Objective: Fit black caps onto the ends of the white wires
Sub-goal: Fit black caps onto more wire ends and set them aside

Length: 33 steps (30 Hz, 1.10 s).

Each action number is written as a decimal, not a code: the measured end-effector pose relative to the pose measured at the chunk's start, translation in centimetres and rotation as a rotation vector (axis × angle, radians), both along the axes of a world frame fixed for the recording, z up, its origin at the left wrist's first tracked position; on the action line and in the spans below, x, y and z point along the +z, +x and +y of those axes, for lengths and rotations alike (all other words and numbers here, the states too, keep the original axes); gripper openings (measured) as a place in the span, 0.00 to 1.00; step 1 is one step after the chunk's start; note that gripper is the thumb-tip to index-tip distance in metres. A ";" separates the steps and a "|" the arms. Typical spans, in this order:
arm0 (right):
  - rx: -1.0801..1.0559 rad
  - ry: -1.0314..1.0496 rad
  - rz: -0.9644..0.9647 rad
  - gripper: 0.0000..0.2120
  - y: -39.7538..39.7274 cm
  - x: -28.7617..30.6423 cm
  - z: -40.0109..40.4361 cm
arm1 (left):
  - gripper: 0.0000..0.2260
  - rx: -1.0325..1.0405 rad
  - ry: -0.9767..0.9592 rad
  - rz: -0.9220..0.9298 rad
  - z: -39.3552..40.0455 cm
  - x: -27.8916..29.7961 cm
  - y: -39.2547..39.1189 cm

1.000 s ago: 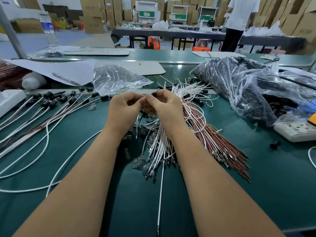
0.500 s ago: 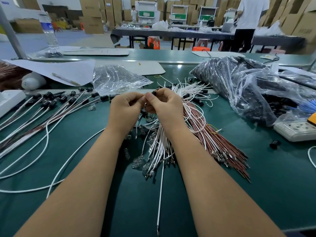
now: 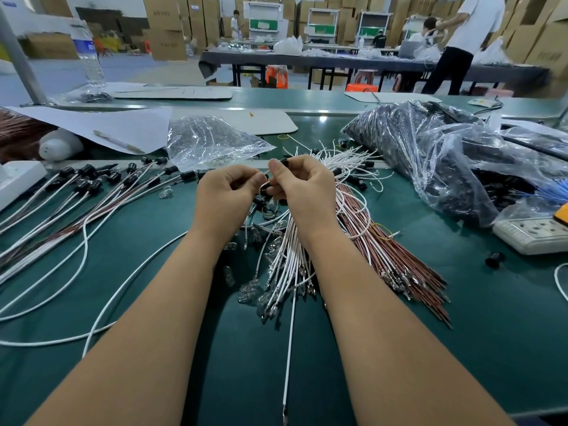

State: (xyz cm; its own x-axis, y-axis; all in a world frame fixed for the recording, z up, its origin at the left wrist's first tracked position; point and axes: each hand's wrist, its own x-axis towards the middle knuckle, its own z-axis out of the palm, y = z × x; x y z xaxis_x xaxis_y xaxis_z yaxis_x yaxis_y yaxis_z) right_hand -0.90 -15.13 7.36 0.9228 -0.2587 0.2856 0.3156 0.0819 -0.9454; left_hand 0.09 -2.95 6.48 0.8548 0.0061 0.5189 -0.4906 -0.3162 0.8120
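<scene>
Both hands (image 3: 264, 192) pinching black cap (image 3: 284, 162), white wires (image 3: 292, 256) beneath, bagged caps (image 3: 430, 155) right

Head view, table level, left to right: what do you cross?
White box at the left edge → capped wires → left hand → right hand → red-brown wire bundle → loose black cap → power strip.
</scene>
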 end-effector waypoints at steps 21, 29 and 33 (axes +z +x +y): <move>-0.024 0.052 -0.048 0.11 -0.5 0.9 -0.3 | 0.10 0.041 -0.043 -0.035 -0.3 0.0 0.0; -0.120 -0.435 0.066 0.05 -0.7 4.5 -3.1 | 0.04 0.050 0.001 -0.027 -0.5 -0.2 0.3; -0.397 -0.632 0.192 0.10 -1.1 4.6 -9.4 | 0.03 0.052 0.147 -0.039 -1.2 -0.2 0.0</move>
State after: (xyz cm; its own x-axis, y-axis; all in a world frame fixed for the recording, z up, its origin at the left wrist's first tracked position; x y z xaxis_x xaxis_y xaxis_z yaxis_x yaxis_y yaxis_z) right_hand -2.02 -24.55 11.97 0.8432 -0.4216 0.3335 0.0341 -0.5772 -0.8159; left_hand 0.04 -4.16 6.30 0.8343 -0.0283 0.5505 -0.5010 -0.4558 0.7357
